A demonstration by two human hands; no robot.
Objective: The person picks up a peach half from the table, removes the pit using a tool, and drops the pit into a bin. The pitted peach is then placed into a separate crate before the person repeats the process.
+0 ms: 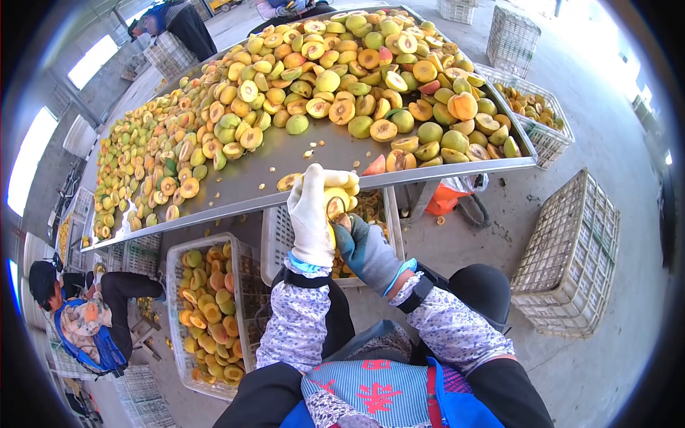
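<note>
My left hand (311, 214), in a white glove, is closed around a yellow peach half (335, 200) near the table's front edge. My right hand (367, 250), in a grey-blue glove, is closed on a small tool with a thin dark loop (335, 208), which touches the cut face of the fruit. The fingers hide most of its handle. Just beyond my left hand another peach half (287, 182) lies on the metal table (314, 146). Many halved peaches (342, 110) are heaped farther back. Loose pits and scraps lie on the metal between.
Below my hands stands a white crate (275, 239) with fruit pieces. A crate of peach halves (207, 385) is at my left. An upturned crate (567, 257) and another fruit crate (553, 146) stand right. A person (85, 321) sits at left; others are behind the table.
</note>
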